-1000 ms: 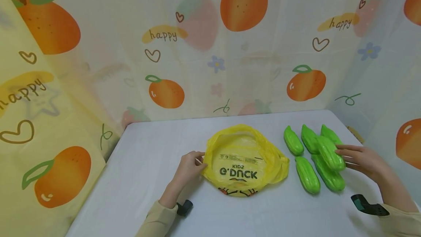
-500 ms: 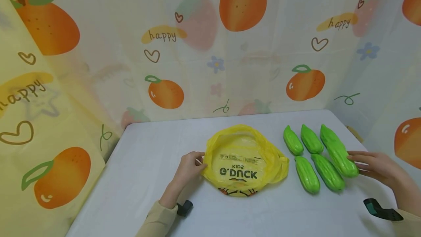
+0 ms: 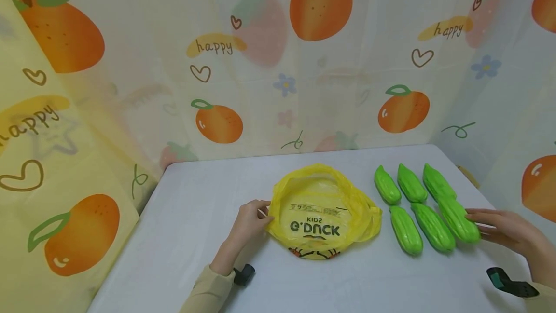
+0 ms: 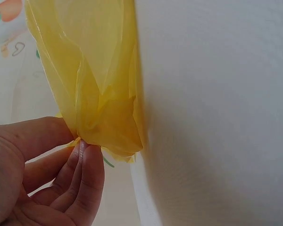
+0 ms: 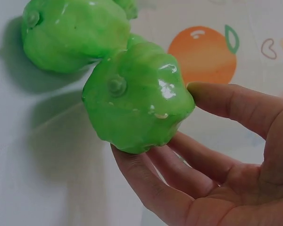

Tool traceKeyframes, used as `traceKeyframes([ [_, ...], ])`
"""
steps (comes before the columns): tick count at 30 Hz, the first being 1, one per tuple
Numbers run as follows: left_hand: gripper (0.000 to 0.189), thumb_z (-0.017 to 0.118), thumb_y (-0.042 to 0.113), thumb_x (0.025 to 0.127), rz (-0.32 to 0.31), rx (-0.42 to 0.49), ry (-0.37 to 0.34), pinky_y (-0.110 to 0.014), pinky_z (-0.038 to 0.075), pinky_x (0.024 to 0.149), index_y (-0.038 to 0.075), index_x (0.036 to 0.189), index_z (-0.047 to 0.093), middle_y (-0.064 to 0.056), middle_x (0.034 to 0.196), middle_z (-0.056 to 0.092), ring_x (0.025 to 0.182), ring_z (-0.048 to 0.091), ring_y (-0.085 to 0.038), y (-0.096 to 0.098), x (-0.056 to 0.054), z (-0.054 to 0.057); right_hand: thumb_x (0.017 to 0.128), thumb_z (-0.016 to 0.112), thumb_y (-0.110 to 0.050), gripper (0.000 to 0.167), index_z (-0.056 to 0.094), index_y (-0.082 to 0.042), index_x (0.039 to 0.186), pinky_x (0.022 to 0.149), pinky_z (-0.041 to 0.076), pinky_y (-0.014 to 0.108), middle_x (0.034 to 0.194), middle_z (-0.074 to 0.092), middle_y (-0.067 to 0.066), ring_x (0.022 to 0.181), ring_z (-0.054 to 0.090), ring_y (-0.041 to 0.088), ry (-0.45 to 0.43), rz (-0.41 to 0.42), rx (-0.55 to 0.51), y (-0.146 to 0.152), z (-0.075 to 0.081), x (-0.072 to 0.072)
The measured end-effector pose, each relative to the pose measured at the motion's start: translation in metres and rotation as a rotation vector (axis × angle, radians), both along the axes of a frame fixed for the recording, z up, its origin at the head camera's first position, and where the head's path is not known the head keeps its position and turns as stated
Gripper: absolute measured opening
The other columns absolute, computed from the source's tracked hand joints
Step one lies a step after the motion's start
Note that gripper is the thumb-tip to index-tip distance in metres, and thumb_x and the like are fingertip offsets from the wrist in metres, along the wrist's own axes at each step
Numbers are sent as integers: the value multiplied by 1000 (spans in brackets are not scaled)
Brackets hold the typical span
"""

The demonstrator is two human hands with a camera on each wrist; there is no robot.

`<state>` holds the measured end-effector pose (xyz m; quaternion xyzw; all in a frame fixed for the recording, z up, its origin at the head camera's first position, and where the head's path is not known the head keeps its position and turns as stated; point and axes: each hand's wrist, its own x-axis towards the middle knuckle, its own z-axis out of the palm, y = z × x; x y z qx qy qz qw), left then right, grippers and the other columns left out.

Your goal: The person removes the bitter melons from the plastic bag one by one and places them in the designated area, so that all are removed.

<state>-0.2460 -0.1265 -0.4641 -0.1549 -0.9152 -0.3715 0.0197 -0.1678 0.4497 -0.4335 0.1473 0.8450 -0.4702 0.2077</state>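
In the head view a yellow plastic bag (image 3: 321, 197) with a printed duck face lies mouth open mid-table. My left hand (image 3: 251, 219) pinches the bag's left rim; the left wrist view shows thumb and fingertips meeting on the thin yellow film (image 4: 104, 84). At the right, my right hand (image 3: 506, 231) holds a glossy green bitter melon (image 3: 460, 224) by its near end. Thumb and fingers grip it from either side in the right wrist view, its knobbed end (image 5: 132, 99) facing the camera. Several like melons (image 3: 406, 231) lie in two rows between it and the bag.
A white cloth covers the table (image 3: 200, 183). Behind and at both sides hangs a fruit-print curtain (image 3: 143, 62). The held melon's far end overlaps the back right melon (image 3: 437, 182) in the head view.
My right hand has carried the held melon right and toward me, from over the other melons to the near right end of the rows. The left hand and bag have stayed still.
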Motion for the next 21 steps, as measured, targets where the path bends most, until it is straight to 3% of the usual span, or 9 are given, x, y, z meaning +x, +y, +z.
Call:
traceKeyframes([
  [8, 38, 74, 9, 79, -2, -7, 11, -20, 53, 61, 1, 115, 66, -5, 86, 64, 73, 63, -13, 0, -1, -1, 97, 51, -38, 78, 19, 19, 139, 89, 53, 41, 143, 12, 42, 116, 44, 44, -55, -10, -26, 7, -8, 0],
  [13, 38, 74, 9, 79, -4, -11, 12, -20, 53, 61, 1, 115, 66, -5, 86, 64, 73, 63, -13, 0, -1, -1, 97, 52, -35, 75, 22, 20, 138, 87, 53, 40, 141, 16, 43, 116, 42, 48, -69, -22, -21, 6, -11, 2],
  [21, 37, 74, 9, 79, -2, -4, 7, -21, 53, 62, 1, 115, 67, -5, 86, 64, 74, 62, -12, 0, 0, 1, 97, 52, -32, 74, 20, 22, 137, 84, 55, 37, 140, 14, 43, 110, 48, 41, -86, -47, -44, 8, -12, 1],
])
